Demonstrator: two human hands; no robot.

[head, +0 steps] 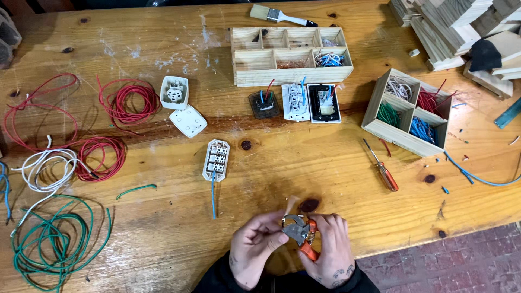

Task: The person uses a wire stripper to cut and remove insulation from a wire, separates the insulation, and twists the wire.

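My right hand grips orange-handled wire-stripping pliers at the table's near edge. My left hand meets the metal jaws of the pliers with its fingertips; whether a wire is pinched there is hidden. A white socket module with a blue wire trailing toward me lies just beyond the hands on the wooden table.
Red wire coils, a white coil and a green coil lie at the left. Two wooden compartment trays with wire bits, socket parts, a screwdriver, a paintbrush and stacked wood blocks sit farther back.
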